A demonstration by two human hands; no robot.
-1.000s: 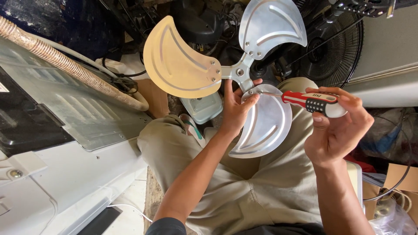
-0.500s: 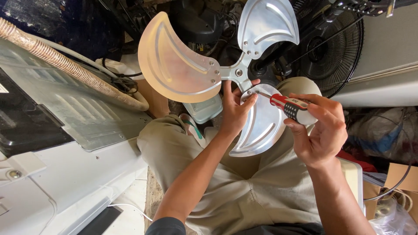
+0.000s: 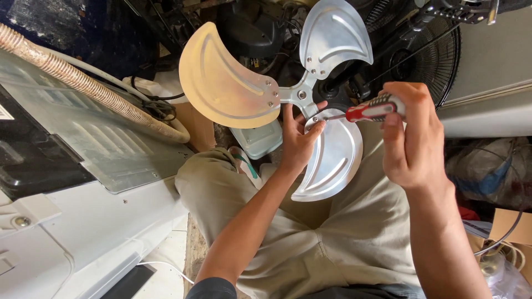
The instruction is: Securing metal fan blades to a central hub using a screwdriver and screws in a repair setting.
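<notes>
Three metal blades on one hub: the fan blade assembly (image 3: 299,97) is held up above the person's lap, in the middle of the view, in front of a dark cluttered background. Left hand (image 3: 297,141) comes up from below and is closed on the assembly just beside the hub, thumb and fingers pinching the root of the near blade (image 3: 328,160); judged to steady the piece so it cannot spin under the tool. Right hand (image 3: 407,135) is wrapped shut around the red-and-grey handle of a screwdriver (image 3: 368,111), shaft lying roughly level and pointing left, tip at a fastener on the near blade's root, close to the left fingertips. That blade hangs down toward the khaki trousers (image 3: 343,243). The left blade (image 3: 227,77) looks yellowish, the far blade (image 3: 335,36) bright silver; each shows small rivets or screws at its root. To the right and far, a black fan guard (image 3: 432,61) stands; to the left, a white appliance casing (image 3: 83,221) with a corrugated hose (image 3: 83,83) running across it. Whether the tip is seated in the fastener cannot be told.
</notes>
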